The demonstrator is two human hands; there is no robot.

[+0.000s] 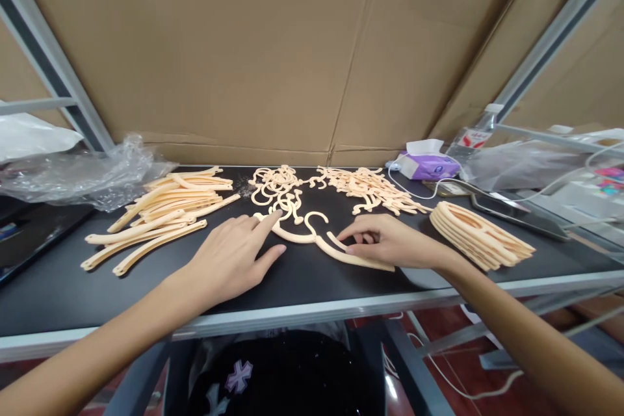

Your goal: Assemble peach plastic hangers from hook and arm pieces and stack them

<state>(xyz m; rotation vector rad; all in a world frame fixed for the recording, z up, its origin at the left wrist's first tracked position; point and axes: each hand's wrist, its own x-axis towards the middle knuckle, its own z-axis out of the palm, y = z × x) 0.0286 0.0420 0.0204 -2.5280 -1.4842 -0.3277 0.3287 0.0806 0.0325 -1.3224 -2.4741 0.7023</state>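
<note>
A cream plastic hanger (295, 236) with a curved hook lies near the front middle of the black table. My left hand (234, 253) is over its left end, palm down, fingers apart, with the index finger at the arm's end. In my right hand (377, 240), thumb and fingers pinch a short cream piece (337, 242) just above the hanger's right arm. Behind are a pile of cream hooks (275, 182) and a pile of small cream pieces (370, 188). Long curved cream arms (170, 201) are heaped on the left.
Stacked hangers (480, 237) sit at the right, near a phone or tablet (519, 216), a white cable, a purple tissue pack (429, 166) and a bottle (475, 136). Clear plastic bags (97, 172) lie at the left. Cardboard (234, 52) stands behind the table (312, 283).
</note>
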